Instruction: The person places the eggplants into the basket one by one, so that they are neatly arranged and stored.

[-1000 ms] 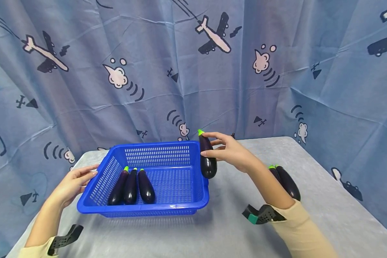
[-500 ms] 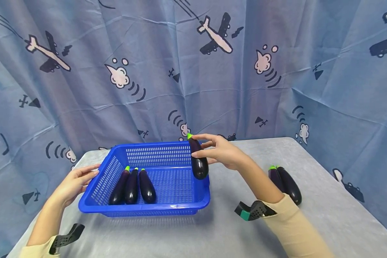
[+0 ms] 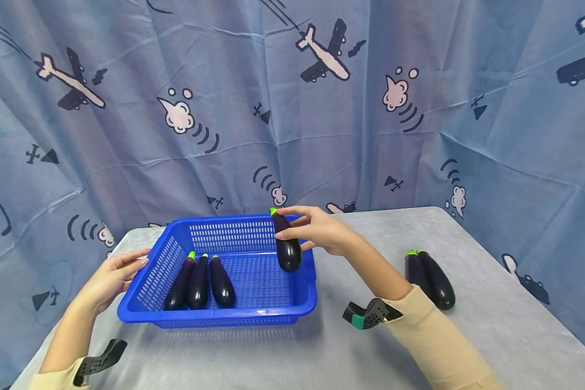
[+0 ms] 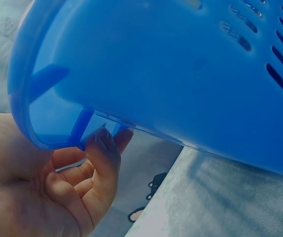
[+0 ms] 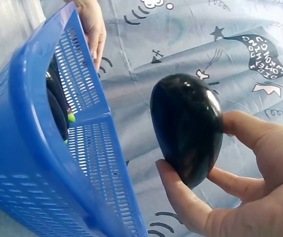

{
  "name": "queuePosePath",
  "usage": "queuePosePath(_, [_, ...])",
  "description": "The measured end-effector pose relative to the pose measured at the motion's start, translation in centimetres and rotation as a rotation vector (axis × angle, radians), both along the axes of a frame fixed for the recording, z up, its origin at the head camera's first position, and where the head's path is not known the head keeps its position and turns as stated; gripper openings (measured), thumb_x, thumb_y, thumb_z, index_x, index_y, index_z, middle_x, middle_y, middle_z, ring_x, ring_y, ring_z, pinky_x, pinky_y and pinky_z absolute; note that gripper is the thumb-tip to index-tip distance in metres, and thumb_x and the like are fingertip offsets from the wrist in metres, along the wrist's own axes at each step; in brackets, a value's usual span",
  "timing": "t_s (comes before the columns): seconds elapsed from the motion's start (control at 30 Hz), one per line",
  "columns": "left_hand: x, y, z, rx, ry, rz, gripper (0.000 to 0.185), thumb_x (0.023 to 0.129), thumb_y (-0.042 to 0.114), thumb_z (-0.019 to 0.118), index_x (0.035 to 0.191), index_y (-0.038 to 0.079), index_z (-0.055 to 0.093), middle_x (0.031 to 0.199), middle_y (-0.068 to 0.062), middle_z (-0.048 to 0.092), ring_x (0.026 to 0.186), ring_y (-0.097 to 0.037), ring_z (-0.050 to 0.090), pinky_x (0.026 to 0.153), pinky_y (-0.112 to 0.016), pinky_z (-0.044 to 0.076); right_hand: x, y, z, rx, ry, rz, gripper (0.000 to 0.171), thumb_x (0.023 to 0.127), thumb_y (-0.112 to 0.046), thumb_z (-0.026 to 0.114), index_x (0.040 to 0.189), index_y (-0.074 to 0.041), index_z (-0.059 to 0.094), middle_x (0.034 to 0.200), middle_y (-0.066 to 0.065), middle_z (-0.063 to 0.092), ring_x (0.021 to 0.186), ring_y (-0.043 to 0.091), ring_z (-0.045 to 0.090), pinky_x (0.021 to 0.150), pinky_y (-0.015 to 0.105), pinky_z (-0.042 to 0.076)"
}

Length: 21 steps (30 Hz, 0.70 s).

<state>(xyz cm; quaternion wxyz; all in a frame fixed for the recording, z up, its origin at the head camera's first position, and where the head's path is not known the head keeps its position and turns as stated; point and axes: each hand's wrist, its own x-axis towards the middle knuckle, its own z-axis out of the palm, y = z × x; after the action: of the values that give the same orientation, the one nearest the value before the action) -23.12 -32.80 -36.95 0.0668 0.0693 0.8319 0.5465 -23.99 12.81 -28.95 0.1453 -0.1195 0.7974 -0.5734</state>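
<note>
In the head view my right hand (image 3: 325, 232) holds an eggplant (image 3: 287, 250) between thumb and fingers, its green stem end up. This eggplant is over the right part of a blue plastic basket (image 3: 214, 314). Seen from the right wrist, the dark glossy eggplant (image 5: 187, 131) sits between the thumb and fingers. My left hand (image 3: 108, 281) grips the basket's left rim; in the left wrist view its fingers (image 4: 102, 168) curl under that rim. Inside the basket, three eggplants (image 3: 198, 284) lie side by side toward the left.
Two more eggplants (image 3: 436, 279) lie together on the grey table (image 3: 351, 357) to the right, partly behind the right forearm. A blue curtain (image 3: 253, 108) printed with airplanes hangs behind the table.
My right hand has carried the eggplant leftward, from the basket's right rim to over its inside. The left hand and the basket stay where they were.
</note>
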Motion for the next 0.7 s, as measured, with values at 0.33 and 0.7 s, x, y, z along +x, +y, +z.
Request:
queuePosePath(0.33, [0.0, -0.1, 0.0, -0.001, 0.001, -0.005, 0.057, 0.114, 0.019, 0.047, 0.154, -0.019, 0.030, 0.099, 0.013, 0.069, 0.087, -0.005, 0.071, 0.077, -0.027, 0.063, -0.3, -1.4, -0.3, 0.013, 0.017, 0.023, 0.066, 0.095, -0.020, 0.079, 0.155, -0.015, 0.053, 0.145, 0.027, 0.054, 0.126, 0.042, 0.064, 0.098, 0.053, 0.059])
queuePosePath(0.7, [0.0, -0.1, 0.0, 0.021, 0.001, -0.007, 0.054, 0.113, 0.018, 0.049, 0.152, -0.017, 0.037, 0.098, 0.014, 0.070, 0.087, -0.006, 0.072, 0.078, -0.027, 0.063, -0.9, -2.8, -0.6, -0.007, -0.026, 0.042, 0.064, 0.094, -0.017, 0.079, 0.153, -0.013, 0.054, 0.141, 0.026, 0.058, 0.121, 0.041, 0.067, 0.089, 0.053, 0.062])
